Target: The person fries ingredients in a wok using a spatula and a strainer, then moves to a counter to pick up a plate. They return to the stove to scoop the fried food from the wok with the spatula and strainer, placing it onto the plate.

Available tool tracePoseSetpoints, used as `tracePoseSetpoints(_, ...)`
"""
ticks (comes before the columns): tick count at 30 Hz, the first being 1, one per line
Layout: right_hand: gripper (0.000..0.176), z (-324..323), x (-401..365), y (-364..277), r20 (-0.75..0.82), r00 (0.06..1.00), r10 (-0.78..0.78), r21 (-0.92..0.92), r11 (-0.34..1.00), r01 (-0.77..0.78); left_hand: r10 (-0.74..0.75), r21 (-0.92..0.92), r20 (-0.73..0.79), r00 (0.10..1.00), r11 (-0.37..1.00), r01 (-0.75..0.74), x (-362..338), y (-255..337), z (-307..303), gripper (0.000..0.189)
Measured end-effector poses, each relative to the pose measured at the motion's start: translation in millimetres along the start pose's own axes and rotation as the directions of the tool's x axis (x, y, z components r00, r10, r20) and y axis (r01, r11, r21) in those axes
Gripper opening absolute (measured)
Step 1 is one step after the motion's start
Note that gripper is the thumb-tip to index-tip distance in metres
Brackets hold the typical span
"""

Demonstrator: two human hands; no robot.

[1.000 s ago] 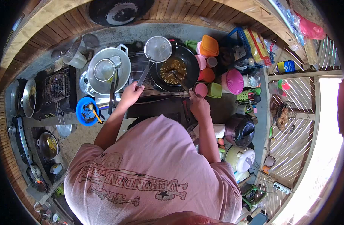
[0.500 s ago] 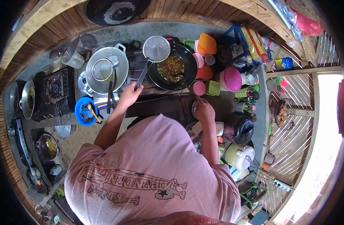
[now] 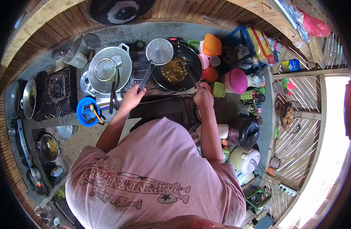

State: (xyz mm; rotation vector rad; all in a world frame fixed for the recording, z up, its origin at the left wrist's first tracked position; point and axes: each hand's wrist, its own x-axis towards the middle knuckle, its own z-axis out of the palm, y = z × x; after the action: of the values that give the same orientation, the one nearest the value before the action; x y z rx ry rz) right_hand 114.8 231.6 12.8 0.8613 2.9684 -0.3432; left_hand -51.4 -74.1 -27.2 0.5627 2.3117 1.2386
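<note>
My left hand (image 3: 134,96) is closed round the handle of a round mesh strainer (image 3: 159,51), whose bowl hangs over the left rim of a black wok (image 3: 195,57). In the wok, pale strips of food (image 3: 174,71) lie in brown liquid. Closed fingers of my right hand (image 3: 203,96) grip the handle of a dark spatula (image 3: 192,73), its far end reaching into the wok. Left of the wok, a large metal pot (image 3: 125,72) holds a second strainer (image 3: 105,70) and a ladle.
A blue bowl (image 3: 80,113) with an orange-handled spoon is at the left. Plastic containers, including an orange one (image 3: 212,44) and a pink one (image 3: 236,81), stand right of the wok. A rice cooker (image 3: 245,158) and a dark pot (image 3: 243,131) are beside my right arm.
My right hand has moved up and left, with the spatula now more upright in the wok. The food has shifted. My left hand and the strainer are almost still.
</note>
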Motion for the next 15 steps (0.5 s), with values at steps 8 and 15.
tracePoseSetpoints(8, 0.044, 8, 6, -23, 0.098, 0.990, -0.096, 0.039, 0.995, 0.093, 0.008, 0.004, -0.020, 1.000, 1.000, -0.008, -2, -9, 2, 0.035)
tracePoseSetpoints(15, 0.041, -5, -35, -25, 0.132, 0.981, -0.142, 0.043, 0.990, 0.138, -0.042, 0.013, -0.028, 0.999, 0.999, 0.043, -6, -8, -1, 0.035)
